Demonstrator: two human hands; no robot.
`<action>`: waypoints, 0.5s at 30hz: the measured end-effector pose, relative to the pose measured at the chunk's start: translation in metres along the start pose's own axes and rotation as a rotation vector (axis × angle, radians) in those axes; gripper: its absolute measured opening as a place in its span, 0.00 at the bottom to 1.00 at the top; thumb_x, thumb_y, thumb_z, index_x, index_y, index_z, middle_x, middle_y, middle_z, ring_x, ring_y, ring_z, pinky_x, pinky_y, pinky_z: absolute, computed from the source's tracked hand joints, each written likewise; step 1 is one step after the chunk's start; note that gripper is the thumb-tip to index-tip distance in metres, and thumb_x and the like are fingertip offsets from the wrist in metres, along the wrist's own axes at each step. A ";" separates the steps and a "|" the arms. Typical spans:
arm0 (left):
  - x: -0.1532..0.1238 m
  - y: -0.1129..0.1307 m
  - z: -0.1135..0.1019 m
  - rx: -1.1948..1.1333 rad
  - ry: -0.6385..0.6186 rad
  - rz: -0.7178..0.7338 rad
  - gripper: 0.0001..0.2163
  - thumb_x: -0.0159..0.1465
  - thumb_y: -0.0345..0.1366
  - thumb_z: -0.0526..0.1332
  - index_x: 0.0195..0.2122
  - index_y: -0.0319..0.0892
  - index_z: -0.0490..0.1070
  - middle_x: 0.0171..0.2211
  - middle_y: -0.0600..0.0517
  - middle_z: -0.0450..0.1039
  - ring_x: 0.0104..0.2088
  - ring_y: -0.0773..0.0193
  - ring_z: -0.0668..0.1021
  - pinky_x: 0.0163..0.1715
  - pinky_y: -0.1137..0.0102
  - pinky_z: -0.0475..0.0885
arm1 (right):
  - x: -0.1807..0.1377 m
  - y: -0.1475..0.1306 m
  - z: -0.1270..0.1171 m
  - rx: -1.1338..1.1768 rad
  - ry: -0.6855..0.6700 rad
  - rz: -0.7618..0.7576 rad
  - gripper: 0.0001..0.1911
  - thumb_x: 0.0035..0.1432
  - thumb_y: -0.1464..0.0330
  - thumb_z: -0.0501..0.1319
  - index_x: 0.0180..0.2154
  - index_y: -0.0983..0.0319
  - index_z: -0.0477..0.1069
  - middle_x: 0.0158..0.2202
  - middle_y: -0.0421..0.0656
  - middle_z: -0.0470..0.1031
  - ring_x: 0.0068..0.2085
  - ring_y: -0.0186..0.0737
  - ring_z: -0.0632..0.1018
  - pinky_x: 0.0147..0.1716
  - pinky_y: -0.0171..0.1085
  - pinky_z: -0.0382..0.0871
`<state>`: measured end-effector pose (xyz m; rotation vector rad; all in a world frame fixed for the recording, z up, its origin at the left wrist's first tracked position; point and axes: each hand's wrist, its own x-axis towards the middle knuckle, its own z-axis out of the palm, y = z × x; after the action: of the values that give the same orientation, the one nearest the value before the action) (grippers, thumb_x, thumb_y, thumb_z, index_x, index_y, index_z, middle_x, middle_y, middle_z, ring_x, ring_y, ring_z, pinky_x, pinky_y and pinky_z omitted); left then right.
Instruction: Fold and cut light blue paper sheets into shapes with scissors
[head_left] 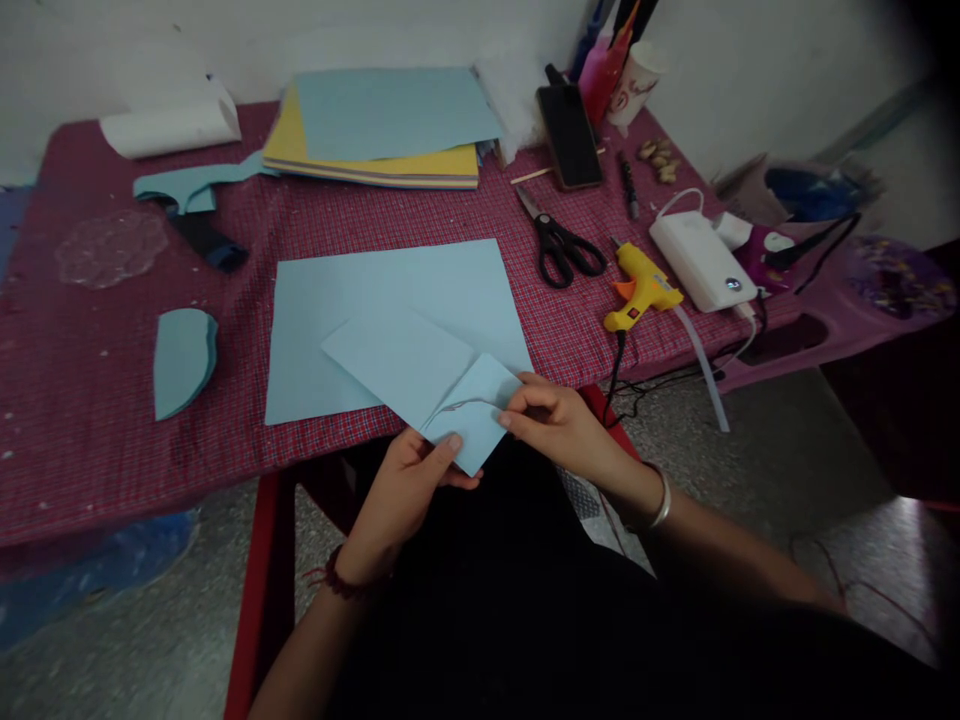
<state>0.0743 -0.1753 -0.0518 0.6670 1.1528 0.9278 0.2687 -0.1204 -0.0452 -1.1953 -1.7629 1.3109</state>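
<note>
Fingers (448, 450) of the left hand (401, 495) and right hand (562, 428) grasp a blue paper (401, 362) at the surface's (82, 400) near edge — partly over a larger sheet (352, 285) — with a glue gun (641, 287) and scissors (556, 240) rightward, a stack (394, 115) beyond.

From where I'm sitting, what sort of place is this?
Probably a small craft workspace, perhaps at home: a stack of colored sheets, black-handled scissors and a yellow glue gun lie on a checked tablecloth.
</note>
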 end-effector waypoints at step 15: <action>0.001 0.001 0.000 -0.041 0.028 -0.047 0.13 0.58 0.39 0.66 0.40 0.36 0.72 0.33 0.49 0.75 0.27 0.67 0.78 0.25 0.73 0.78 | 0.000 0.000 0.001 -0.039 0.001 -0.033 0.12 0.57 0.66 0.63 0.23 0.60 0.67 0.26 0.37 0.62 0.31 0.35 0.66 0.31 0.38 0.61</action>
<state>0.0741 -0.1743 -0.0511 0.5931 1.1660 0.9211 0.2682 -0.1207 -0.0458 -1.1826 -1.8074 1.2628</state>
